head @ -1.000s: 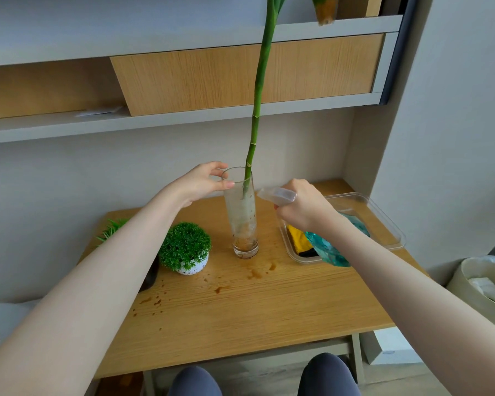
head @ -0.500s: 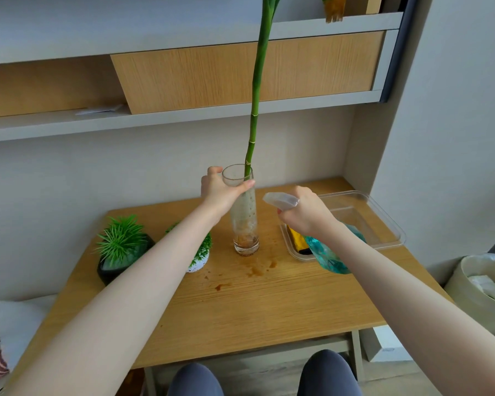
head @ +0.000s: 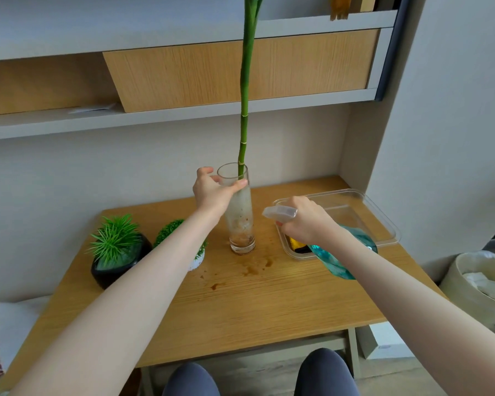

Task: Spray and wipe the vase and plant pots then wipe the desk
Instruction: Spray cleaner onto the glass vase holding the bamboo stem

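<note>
My left hand [head: 212,192] is gripping the glass vase [head: 240,212] just below its rim, thumb across the front, fingers curling round the back. The vase is standing upright near the middle of the desk [head: 240,304], smeared whitish along its wall with brown residue at the bottom. A tall green stalk [head: 245,110] is rising out of it, leaning against the right side of the rim.

My right hand [head: 306,221] is clasping the spray bottle [head: 337,258] round its neck, the pale nozzle [head: 277,212] pointing left at the vase, close but not touching. The teal body is tilting down and back under my forearm. Whether a finger is pressing the trigger I cannot tell.

Brown stains [head: 255,267] are sitting on the desk just in front of the vase. The black pot [head: 117,261] and the white pot [head: 196,260], half hidden by my left forearm, are standing left of the vase. A clear tray [head: 383,221] is lying on the right, something yellow and black in its near corner.
</note>
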